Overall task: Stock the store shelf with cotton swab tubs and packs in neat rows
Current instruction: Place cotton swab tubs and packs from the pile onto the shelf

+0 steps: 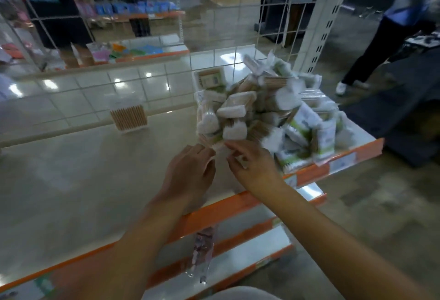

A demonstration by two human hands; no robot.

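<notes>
I have the shelf (71,168) in front of me, a wide pale deck with an orange front lip, and most of it bare. The stock sits as one loose pile (262,114) on the right end, packs and tubs heaped at all angles, some leaning over the lip. One tub (128,117) stands alone, upright, well to the left of the pile near the back rail; I take it as the start of a row.

Both my hands are at the near foot of the pile. My left hand (192,168) lies palm down, fingers loosely curled, tips touching the lowest pack; blur keeps me from telling whether it has a grip. My right hand (250,164) reaches in from the right with fingers bent toward the same low pack (217,145), seemingly pinching its edge, though I cannot be sure.

To do this step well, I judge I should not drag from the bottom: the heap rests on that pack and would slide toward the lip. Better to lift one from the top, hold it by its long sides, carry it left, and set it upright beside the tub, touching it, faces matching.
</notes>
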